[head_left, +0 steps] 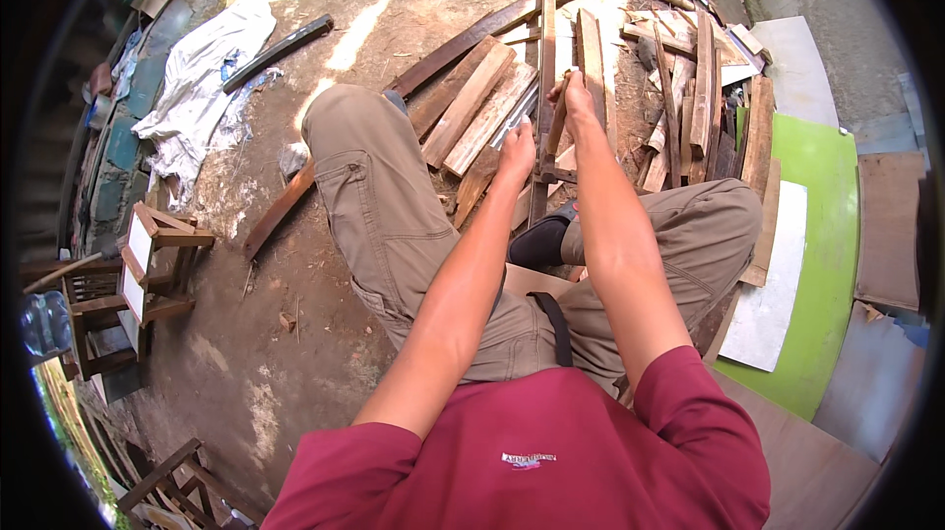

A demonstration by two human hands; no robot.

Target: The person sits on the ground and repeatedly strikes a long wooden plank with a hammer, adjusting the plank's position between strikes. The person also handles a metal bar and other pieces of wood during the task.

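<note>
My left hand (pixel 516 153) is closed, with a thin silvery metal piece (pixel 510 124) at its fingers; its exact kind is too small to make out. Just to the right, my right hand (pixel 579 105) is closed around the brown handle of what looks like a hammer (pixel 555 131), its dark head hanging low near my shoe (pixel 539 241). Under and beyond both hands stands a long dark wooden bar (pixel 547 48), running away from me between my legs. Several cut wood strips (pixel 472 102) lie beside it on the left.
More wood offcuts (pixel 701 87) are heaped at the far right. Green (pixel 812 166) and white boards lie along the right side. A small wooden frame (pixel 148 264) stands at left, below a white cloth (pixel 207 77). A loose brown stick (pixel 281 210) rests by my left knee.
</note>
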